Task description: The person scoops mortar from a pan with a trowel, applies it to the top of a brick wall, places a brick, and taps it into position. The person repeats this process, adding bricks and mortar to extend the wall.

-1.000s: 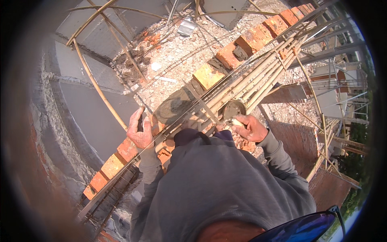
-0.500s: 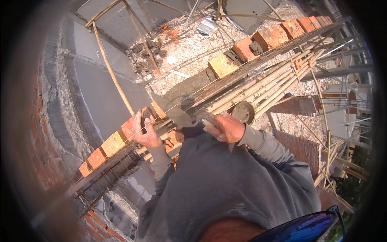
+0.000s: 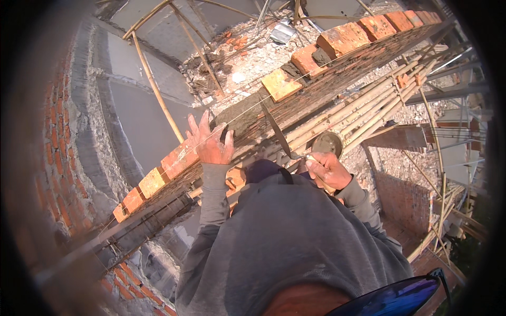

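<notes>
My left hand (image 3: 210, 141) is over the wall top, fingers spread, beside the end of an orange brick (image 3: 179, 159). What lies under the palm is hidden. A bed of grey mortar (image 3: 240, 116) stretches from its fingertips to a yellowish brick (image 3: 281, 85). My right hand (image 3: 331, 171) is closed round the handle of a trowel (image 3: 275, 128), whose blade is seen nearly edge-on, its tip by the mortar. A thin taut string (image 3: 247, 109) follows the row of bricks.
Bamboo poles (image 3: 353, 113) run alongside the wall on my side, with a round mortar-smeared bucket (image 3: 327, 143) by them. More bricks (image 3: 343, 39) continue along the wall to the far right. A slanting bamboo pole (image 3: 153, 81) stands beyond it; rubble (image 3: 247, 68) covers the ground below.
My left hand has moved up and right along the wall from the orange brick, its fingers spreading. The trowel has swung from flat beside that hand to edge-on, farther right. The view has shifted slightly.
</notes>
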Motion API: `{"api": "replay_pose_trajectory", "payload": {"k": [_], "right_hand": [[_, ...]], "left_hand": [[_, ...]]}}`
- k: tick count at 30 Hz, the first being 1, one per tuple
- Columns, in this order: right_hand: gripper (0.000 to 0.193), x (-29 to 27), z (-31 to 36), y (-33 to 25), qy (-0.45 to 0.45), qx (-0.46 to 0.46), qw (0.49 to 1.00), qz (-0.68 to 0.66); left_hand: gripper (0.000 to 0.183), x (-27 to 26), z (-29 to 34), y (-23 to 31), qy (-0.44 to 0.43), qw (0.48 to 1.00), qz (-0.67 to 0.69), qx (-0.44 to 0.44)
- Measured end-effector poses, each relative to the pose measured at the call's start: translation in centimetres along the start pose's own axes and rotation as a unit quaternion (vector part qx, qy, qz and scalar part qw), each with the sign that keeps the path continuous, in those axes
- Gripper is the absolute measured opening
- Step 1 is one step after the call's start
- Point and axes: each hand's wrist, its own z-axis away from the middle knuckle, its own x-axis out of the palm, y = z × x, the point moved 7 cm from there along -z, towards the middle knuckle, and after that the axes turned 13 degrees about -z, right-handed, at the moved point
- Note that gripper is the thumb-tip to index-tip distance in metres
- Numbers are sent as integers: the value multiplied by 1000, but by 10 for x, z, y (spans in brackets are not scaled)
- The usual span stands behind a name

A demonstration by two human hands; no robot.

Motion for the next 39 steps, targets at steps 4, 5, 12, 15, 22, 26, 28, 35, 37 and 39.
{"api": "replay_pose_trajectory", "payload": {"k": [4,5,12,15,22,26,28,35,37,39], "right_hand": [[31,-22,18,5,43,-13,999,15],[33,-26,21,5,41,-28,998,35],[31,-31,29,13,33,-45,998,13],[33,-30,29,12,34,-20,999,-19],[37,-34,24,3,17,-25,1000,4],[35,-38,23,5,19,-41,998,35],[34,-40,26,2,15,-54,998,39],[21,-33,33,-19,-71,-31,993,87],[20,-34,25,-36,-37,-163,968,187],[22,-35,9,-31,-15,-212,938,273]], "left_hand": [[28,16,-14,12,-50,994,-92,32],[28,18,-16,13,-55,993,-105,30],[22,33,-22,17,-143,975,-169,-18],[21,34,-26,21,-150,974,-170,-27],[16,34,-28,26,-165,971,-174,5],[17,26,-30,15,-143,979,-146,-9],[18,16,-39,-5,-104,987,-115,-47],[47,-11,-82,-97,40,960,-119,-251],[55,-14,-60,-102,69,958,-84,-265],[54,-21,-30,-98,106,960,-86,-246]]}}
